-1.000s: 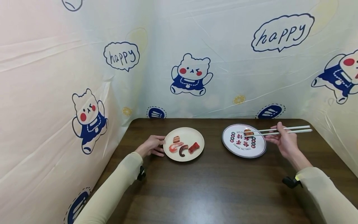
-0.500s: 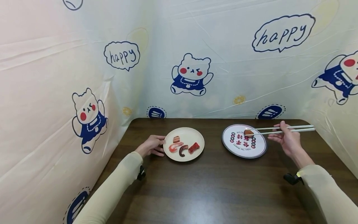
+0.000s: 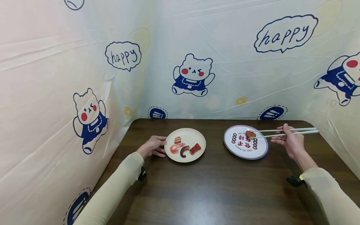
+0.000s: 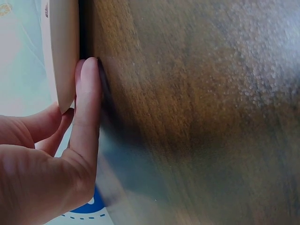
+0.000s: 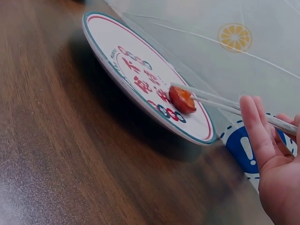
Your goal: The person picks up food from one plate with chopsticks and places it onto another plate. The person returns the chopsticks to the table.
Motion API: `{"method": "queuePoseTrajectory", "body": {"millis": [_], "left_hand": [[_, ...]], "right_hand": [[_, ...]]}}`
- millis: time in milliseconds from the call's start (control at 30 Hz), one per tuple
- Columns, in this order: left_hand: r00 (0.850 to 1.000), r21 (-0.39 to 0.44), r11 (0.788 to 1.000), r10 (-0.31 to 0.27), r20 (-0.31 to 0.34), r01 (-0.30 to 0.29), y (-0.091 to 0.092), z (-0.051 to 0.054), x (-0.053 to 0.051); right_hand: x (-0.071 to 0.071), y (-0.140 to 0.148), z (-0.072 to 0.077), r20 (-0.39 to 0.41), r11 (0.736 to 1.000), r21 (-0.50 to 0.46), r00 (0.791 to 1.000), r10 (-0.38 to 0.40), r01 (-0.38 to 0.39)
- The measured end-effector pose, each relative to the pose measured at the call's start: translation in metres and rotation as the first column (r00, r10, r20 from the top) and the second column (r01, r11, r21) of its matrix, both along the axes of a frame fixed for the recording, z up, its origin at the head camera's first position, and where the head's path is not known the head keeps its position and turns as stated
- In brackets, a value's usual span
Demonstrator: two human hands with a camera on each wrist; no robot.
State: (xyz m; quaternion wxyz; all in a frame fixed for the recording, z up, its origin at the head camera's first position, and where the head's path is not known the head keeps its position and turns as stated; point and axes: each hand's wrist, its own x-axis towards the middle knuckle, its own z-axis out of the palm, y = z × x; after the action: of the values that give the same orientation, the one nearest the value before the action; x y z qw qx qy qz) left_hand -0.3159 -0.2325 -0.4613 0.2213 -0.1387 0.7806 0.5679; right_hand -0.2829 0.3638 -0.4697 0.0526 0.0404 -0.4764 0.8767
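My left hand [image 3: 153, 146] holds the cream plate [image 3: 175, 157] by its left rim. In the left wrist view the thumb lies on one side of the rim and fingers [image 4: 88, 101] on the other. Shrimp, a dark curled piece and other small food pieces lie on that plate. My right hand [image 3: 291, 142] holds a pair of pale chopsticks [image 3: 302, 131]. Their tips are at a glossy reddish-brown food piece [image 5: 182, 99], over the white plate with red lettering [image 5: 105, 33]. Whether the piece is lifted off the plate I cannot tell.
Both plates stand on a dark wooden table [image 3: 208, 187], apart from each other. Behind and beside the table hangs a pale printed cloth [image 3: 225, 78] with bears and lettering. A small black device [image 3: 295, 181] sits at the right wrist, another [image 3: 142, 173] at the left.
My right hand has moved slightly to the right with the chopsticks. Between their tips the reddish-brown piece has turned a little. The left hand and the cream plate stay put.
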Motion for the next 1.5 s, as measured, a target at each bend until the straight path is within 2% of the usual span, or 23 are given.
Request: {"method": "queuePoseTrajectory", "body": {"millis": [233,467,767,1033,1300,1500], "left_hand": [[1.0,0.004,1.0,-0.007,0.0,0.007,-0.0005,0.0004,0.001],[1.0,-0.001,1.0,-0.006,-0.002,0.006,0.0,0.0004,0.0001],[1.0,0.005,1.0,-0.01,0.003,0.009,0.0007,-0.0016,-0.0009],[1.0,-0.011,1.0,-0.003,0.005,0.003,0.0003,0.0003,-0.0011],[1.0,-0.007,1.0,-0.008,-0.008,0.008,-0.0001,0.0004,-0.0007],[1.0,-0.005,1.0,-0.016,-0.008,0.015,-0.0008,0.0012,0.0004]], "right_hand": [[0.0014,-0.0006,-0.0037,0.005,0.999,0.009,0.999,-0.033,0.033],[0.0023,-0.0035,-0.005,0.021,0.999,0.027,0.999,-0.035,0.034],[0.0006,-0.0061,-0.0027,-0.04,0.998,0.059,0.999,0.011,-0.009],[-0.0008,-0.0019,-0.0031,-0.067,0.993,0.11,0.997,-0.03,0.037],[-0.0015,-0.0087,-0.0042,-0.056,0.988,0.148,0.998,-0.027,0.035],[-0.0044,-0.0093,-0.0069,-0.048,0.992,0.115,0.998,-0.039,0.044]]}}
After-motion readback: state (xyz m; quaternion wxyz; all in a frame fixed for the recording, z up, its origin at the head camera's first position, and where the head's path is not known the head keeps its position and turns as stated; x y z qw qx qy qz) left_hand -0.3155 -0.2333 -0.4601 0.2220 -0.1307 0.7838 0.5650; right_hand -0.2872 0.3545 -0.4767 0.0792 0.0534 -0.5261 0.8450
